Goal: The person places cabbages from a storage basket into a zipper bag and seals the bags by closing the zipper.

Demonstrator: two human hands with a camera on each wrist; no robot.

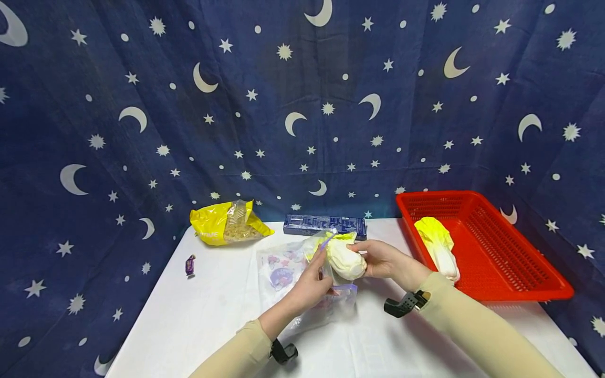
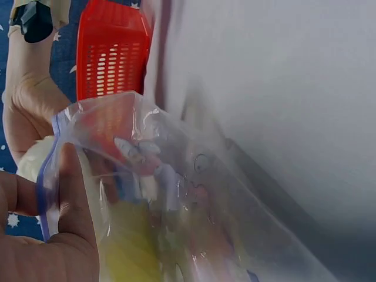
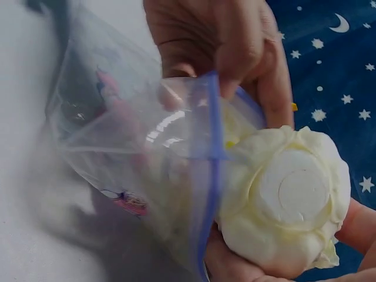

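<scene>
A cabbage (image 1: 347, 261) is gripped by the right hand (image 1: 382, 258), its leaves partly hidden by a bag (image 1: 280, 275) pinched in the left hand (image 1: 308, 284), beyond and left of which "IME" is read on a yellow packet (image 1: 212, 227).

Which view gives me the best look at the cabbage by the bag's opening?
The right wrist view: the cabbage is large there, its round base facing the camera. The head view shows it smaller, leafy end at the bag. The left wrist view plainly shows only a pale part past the bag's edge.

cabbage (image 1: 347, 262) partly hidden by bag (image 1: 270, 286), sleeves (image 1: 472, 323) cut off
</scene>
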